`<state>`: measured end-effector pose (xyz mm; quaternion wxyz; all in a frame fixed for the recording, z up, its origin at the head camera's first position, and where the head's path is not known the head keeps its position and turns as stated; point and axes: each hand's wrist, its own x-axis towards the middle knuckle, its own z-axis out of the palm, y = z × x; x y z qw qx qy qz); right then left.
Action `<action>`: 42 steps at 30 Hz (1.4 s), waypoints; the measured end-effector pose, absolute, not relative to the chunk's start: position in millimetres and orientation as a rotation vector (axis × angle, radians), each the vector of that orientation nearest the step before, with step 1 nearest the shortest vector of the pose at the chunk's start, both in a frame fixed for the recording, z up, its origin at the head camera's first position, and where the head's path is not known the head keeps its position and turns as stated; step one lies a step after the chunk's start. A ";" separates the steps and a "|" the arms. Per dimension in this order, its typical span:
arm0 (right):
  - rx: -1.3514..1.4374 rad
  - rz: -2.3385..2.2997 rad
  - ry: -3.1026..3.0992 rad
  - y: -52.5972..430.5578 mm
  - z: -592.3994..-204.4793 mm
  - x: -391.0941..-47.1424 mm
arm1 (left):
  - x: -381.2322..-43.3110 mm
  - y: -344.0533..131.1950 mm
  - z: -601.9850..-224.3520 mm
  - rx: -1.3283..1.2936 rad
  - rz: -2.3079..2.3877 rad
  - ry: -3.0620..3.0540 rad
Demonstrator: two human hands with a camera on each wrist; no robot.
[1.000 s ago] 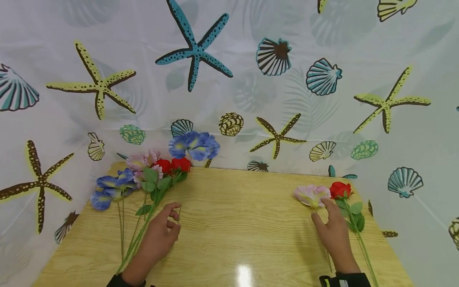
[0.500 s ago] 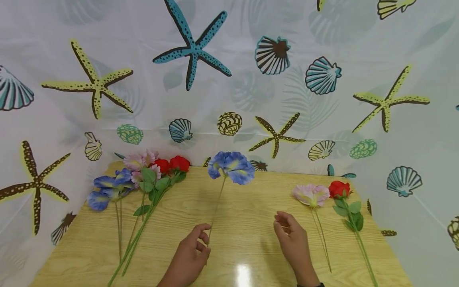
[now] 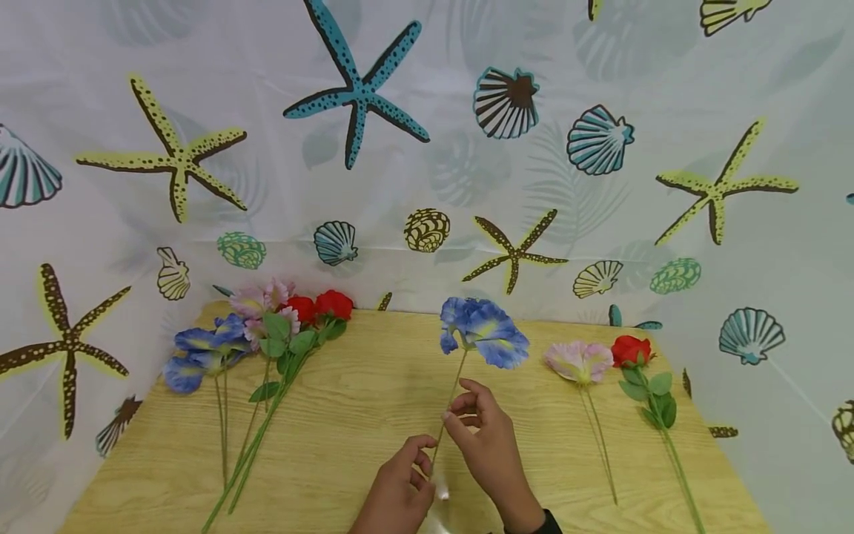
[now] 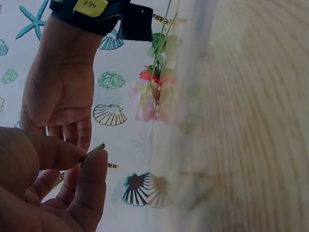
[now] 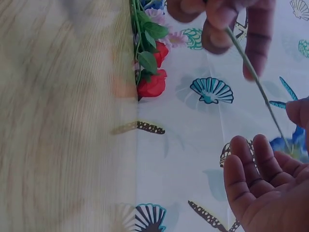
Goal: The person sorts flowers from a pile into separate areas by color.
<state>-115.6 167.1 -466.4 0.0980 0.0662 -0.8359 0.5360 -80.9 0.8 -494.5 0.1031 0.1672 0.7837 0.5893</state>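
Observation:
A blue artificial iris point(image 3: 485, 331) stands tilted above the middle of the table, bloom upward. My left hand point(image 3: 400, 486) pinches its thin stem near the lower end. In the left wrist view, the cut stem tip point(image 4: 101, 146) pokes out between thumb and finger. My right hand point(image 3: 490, 441) is close beside the stem, above the left hand. The right wrist view shows its thumb and fingers apart, the stem point(image 5: 260, 89) passing between them without a visible grip. Part of the bloom is hidden behind the right hand there.
At the left lie blue irises point(image 3: 207, 348), pink flowers point(image 3: 256, 304) and red roses point(image 3: 333, 304) with green stems. At the right, a pink flower point(image 3: 579, 362) and a red rose point(image 3: 630, 350) lie on the wood-grain table point(image 3: 320, 415). A seashell-patterned cloth point(image 3: 427, 178) rises behind.
My left hand has carried the blue iris rightward from the left bunch to the middle. My right hand has left the pink flower at the right and come over to the iris stem.

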 end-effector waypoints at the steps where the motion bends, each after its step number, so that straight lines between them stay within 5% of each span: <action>1: 0.213 1.561 -2.480 165.8 -466.1 -115.0 | -80.1 2.4 -495.6 0.513 1.738 2.309; 25: -0.021 1.528 -2.421 155.0 -474.0 -109.9 | -72.6 23.3 -504.5 0.614 1.293 2.790; 42: -0.006 1.558 -2.459 159.2 -472.5 -110.5 | -76.1 20.8 -517.4 0.646 1.505 2.600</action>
